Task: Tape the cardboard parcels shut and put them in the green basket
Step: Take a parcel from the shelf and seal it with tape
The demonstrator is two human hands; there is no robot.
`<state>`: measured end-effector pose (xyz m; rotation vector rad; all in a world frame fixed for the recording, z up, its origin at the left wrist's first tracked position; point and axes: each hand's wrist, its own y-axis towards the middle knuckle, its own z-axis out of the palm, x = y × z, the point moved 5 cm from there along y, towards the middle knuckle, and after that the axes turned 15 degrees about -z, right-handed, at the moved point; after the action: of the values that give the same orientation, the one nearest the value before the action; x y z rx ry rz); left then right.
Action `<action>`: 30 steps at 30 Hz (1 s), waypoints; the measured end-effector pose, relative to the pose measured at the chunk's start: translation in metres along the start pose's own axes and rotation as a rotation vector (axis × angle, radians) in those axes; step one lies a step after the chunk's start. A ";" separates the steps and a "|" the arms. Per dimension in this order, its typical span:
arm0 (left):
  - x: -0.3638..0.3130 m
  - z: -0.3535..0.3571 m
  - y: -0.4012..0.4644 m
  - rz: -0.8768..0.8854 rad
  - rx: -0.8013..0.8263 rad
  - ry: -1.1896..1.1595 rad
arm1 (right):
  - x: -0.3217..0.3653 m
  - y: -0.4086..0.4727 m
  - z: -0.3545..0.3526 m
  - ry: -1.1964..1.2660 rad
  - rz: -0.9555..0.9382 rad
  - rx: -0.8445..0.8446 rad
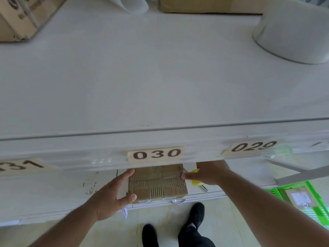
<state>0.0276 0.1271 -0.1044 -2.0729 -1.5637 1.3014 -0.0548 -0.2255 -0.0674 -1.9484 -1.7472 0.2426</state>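
Low in the frame, the left hand point(114, 193) clasps one cardboard parcel point(157, 182) on a lower shelf point(53, 189), thumb and fingers spread round its corner; the right hand point(208, 173) pinches its far edge. At lower right, the green basket point(277, 190) already holds one parcel, so at least one remains. Two boxes sit on the surface point(160, 77) at the top.

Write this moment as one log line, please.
parcel: on lower shelf under label 030 | left hand: grips left edge | right hand: holds right edge | green basket: right
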 end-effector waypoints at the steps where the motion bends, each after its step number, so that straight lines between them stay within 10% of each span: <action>1: 0.000 0.000 0.000 -0.007 0.017 0.008 | -0.001 0.001 0.002 0.005 0.006 0.003; 9: -0.031 0.039 -0.027 0.452 -0.513 0.629 | -0.003 0.003 0.006 0.047 0.018 0.041; 23: -0.126 0.087 0.009 0.314 -0.278 0.488 | 0.000 0.003 0.012 0.069 0.068 0.100; 30: -0.190 0.077 0.031 0.207 -0.301 0.844 | -0.001 0.001 0.007 0.092 0.088 0.109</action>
<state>-0.0165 -0.0732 -0.0722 -2.5114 -1.2025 0.1250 -0.0579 -0.2244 -0.0742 -1.9287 -1.5595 0.2693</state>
